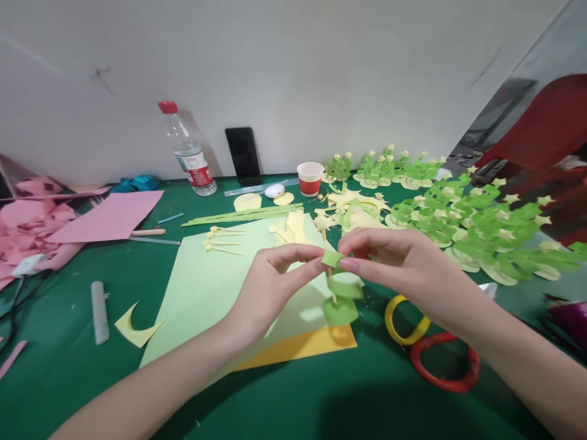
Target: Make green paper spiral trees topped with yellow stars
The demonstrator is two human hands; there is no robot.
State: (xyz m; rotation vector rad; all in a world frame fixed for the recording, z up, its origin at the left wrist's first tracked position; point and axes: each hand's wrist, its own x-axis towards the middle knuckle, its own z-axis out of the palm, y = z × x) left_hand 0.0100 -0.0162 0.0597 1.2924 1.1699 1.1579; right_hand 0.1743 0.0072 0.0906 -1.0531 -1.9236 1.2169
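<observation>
Between my two hands hangs a green paper spiral, its strip winding around a thin stick. My left hand pinches the top of the strip from the left with thumb and forefinger. From the other side my right hand pinches the same upper end, fingertips close to the left ones. Below them lie pale green paper sheets over an orange sheet. Scissors with a yellow and a red handle loop rest under my right forearm, their blades mostly hidden.
Finished green paper spirals with stars crowd the right side. Behind stand a water bottle, a black phone and a paper cup. Star-tipped sticks, green strips, a glue stick and pink paper lie about.
</observation>
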